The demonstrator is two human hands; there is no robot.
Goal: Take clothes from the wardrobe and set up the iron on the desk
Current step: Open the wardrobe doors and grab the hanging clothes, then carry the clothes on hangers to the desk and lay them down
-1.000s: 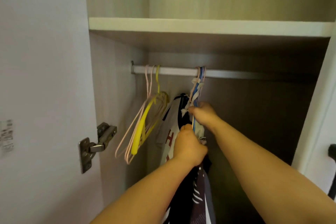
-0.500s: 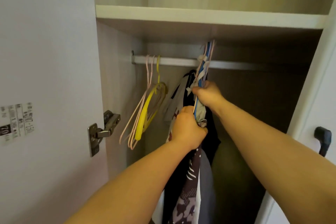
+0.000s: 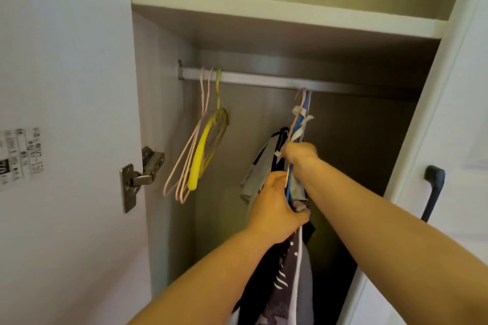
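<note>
— Clothes (image 3: pixel 280 282) nearest, hanging low in the middle of the open wardrobe; dark patterned cloth, a white edge, a grey piece beside it.
— And the hands?
— Left hand (image 3: pixel 274 208) clenched around the bunched cloth and hanger shafts, just under the right; right hand (image 3: pixel 299 154) higher, gripping the bundle of hangers (image 3: pixel 299 124) by the necks; blue and pale wires, wrapped with white strips.
— Hooked or off?
— Hook tips right at the rail (image 3: pixel 264 80), at its lower edge; cannot tell whether on it or just below.
— Further left?
— Empty hangers (image 3: pixel 196 150) on the same rail, pink wire ones and a yellow one, well apart from the held bundle; tilted toward the wardrobe's side wall.
— Beyond?
— Shelf (image 3: pixel 285 12) above the rail; door hinge (image 3: pixel 141 174) on the left door; dark handle (image 3: pixel 433 187) on the right door.
</note>
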